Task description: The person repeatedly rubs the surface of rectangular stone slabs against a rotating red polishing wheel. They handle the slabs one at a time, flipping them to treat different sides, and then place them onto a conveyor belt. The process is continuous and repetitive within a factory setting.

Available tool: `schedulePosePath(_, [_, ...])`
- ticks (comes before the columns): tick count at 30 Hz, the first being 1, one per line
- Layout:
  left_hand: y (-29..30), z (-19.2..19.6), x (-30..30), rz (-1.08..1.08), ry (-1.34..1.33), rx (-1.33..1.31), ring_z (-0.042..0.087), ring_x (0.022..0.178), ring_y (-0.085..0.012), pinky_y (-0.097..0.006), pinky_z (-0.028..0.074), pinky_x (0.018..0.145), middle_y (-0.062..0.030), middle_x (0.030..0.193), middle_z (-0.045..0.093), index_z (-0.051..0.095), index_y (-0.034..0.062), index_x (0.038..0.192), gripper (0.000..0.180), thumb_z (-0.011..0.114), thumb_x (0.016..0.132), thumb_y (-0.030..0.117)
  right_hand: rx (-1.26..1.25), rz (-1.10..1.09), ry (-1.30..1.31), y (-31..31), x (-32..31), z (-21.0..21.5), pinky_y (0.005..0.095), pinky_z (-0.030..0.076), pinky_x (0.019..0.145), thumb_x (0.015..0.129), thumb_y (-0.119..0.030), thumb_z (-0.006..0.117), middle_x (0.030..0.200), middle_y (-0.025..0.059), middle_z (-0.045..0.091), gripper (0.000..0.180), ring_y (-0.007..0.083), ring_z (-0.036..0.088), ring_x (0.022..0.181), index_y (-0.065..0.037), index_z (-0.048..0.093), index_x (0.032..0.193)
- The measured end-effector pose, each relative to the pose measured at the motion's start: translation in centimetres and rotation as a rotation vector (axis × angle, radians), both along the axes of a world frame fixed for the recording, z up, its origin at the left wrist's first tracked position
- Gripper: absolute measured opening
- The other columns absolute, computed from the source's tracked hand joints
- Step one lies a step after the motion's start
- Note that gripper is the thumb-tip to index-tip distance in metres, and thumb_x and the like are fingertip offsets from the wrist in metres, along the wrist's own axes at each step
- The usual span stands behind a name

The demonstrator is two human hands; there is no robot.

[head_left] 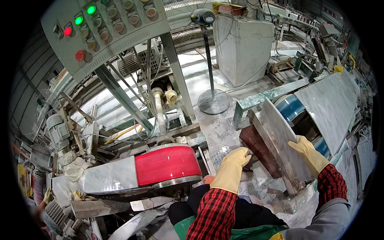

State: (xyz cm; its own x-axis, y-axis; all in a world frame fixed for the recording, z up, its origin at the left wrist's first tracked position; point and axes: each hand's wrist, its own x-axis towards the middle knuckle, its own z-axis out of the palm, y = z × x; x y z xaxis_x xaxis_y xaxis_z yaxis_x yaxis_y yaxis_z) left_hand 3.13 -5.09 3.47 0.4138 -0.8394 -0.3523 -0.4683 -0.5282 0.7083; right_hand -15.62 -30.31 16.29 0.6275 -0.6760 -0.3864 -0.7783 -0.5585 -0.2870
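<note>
- Beside the blue belt [289, 109], head view: one grey slab [282, 135], tilted on edge, next to a reddish-brown panel [259, 150].
- Right hand [307, 154], cream glove: fingers bent against the slab's face; whether this grip closes round an edge, cannot tell.
- Left hand [237, 162], matching glove: fingers curled, near the panel's lower left; contents of this grip, if any, cannot tell.
- Handling, judged: heavy, stiff, brittle at corners; smooth face likely slippery if wet. Best hold: opposite edges, both palms, well in from the corners.
- Edges: green-crusted rail [276, 94] behind; second slab [330, 106] over the blue belt, to the right.
- Room: gap over the grey floor [222, 136], between red belt [168, 164] and panel; fan stand [214, 105] beyond it. Right side tighter, judged.
</note>
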Motion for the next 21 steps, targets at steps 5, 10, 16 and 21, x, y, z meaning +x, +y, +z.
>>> schedulePosePath(5, [0.0,0.5,-0.3,0.023,-0.013,0.025,0.064,0.098,-0.028,-0.035,0.05,0.086,-0.0149,0.108,0.066,0.057,0.0068,0.122,0.041,0.059,0.089,0.03,-0.002,-0.005,-0.014,-0.1,-0.1,-0.2,0.0381,0.049,0.082,0.077,-0.046,0.065,0.095,0.0185,0.068,0.053,0.0301,0.066,0.093,-0.004,0.063,0.111])
schedulePosePath(10, [-0.1,-1.6,0.3,0.004,0.035,-0.04,0.064,0.094,-0.0262,-0.034,0.049,0.084,-0.0162,0.104,0.067,0.057,0.0037,0.12,0.039,0.062,0.089,0.027,0.015,0.016,-0.033,0.0,0.0,-0.3,0.0383,0.049,0.083,0.078,-0.046,0.065,0.097,0.0197,0.068,0.054,0.0315,0.066,0.096,-0.004,0.063,0.112])
schedulePosePath(16, [-0.1,-0.3,-0.3,0.026,0.029,-0.016,0.064,0.095,-0.0253,-0.034,0.049,0.083,-0.0156,0.104,0.067,0.056,0.0045,0.12,0.037,0.062,0.089,0.026,0.01,-0.002,-0.016,0.2,0.0,0.2,0.0385,0.049,0.083,0.078,-0.046,0.065,0.096,0.0191,0.068,0.055,0.0311,0.066,0.095,-0.004,0.063,0.112])
schedulePosePath(21, [0.1,0.4,-0.1,-0.007,0.008,-0.013,0.064,0.095,-0.0266,-0.035,0.05,0.083,-0.0151,0.105,0.067,0.057,0.0052,0.12,0.039,0.061,0.089,0.028,-0.006,0.008,-0.037,-0.4,-0.3,-0.6,0.0389,0.049,0.082,0.078,-0.047,0.065,0.095,0.0186,0.068,0.055,0.0303,0.066,0.094,-0.004,0.063,0.112])
